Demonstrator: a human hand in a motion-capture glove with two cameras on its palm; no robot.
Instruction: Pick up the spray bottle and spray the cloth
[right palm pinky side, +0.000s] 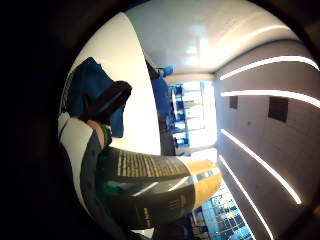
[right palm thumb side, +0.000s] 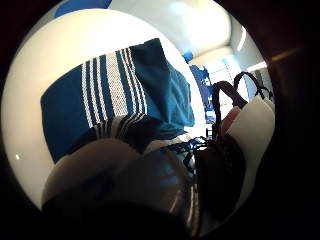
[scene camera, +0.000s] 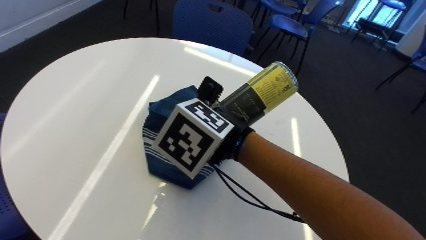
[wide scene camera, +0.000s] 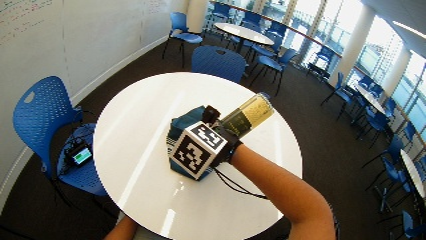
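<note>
1. One spray bottle (scene camera: 263, 92) was counted.
2. One blue striped cloth (right palm thumb side: 107, 102) was counted.
3. One round white table (scene camera: 80, 100) was counted nearby; a second table (wide scene camera: 243, 32) stood behind.
4. One gloved right hand (scene camera: 233, 142) was present.
5. Blue chairs (wide scene camera: 40, 117): several, exact number undetermined.

The table (scene camera: 80, 100) is glossy white, smooth. The cloth (right palm thumb side: 100, 100) is woven blue fabric with textured white stripes. The spray bottle (scene camera: 263, 92) looks like shiny plastic, possibly paper-labelled.
</note>
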